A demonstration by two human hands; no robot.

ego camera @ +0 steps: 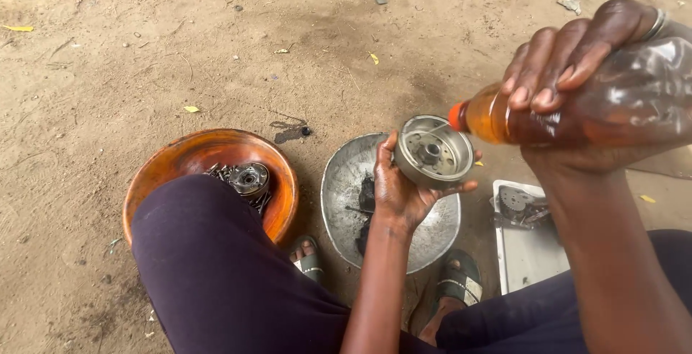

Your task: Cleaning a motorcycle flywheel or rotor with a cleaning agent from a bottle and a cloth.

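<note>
My left hand point(398, 189) grips a round metal drum-shaped part point(432, 152) with its hollow side up, held above a dented silver bowl point(339, 181). My right hand point(577, 73) squeezes a clear plastic bottle point(634, 102) of orange liquid, tipped sideways. Its red nozzle point(456, 116) points into the drum, and a thin stream runs from the nozzle into the part. A ring sits on one finger of the right hand.
An orange bowl point(209, 152) on the left holds small screws and a round metal piece point(249, 179). A white tray point(526, 253) with a dark part lies right of the silver bowl. My knees and sandalled feet point(310, 262) frame the sandy ground.
</note>
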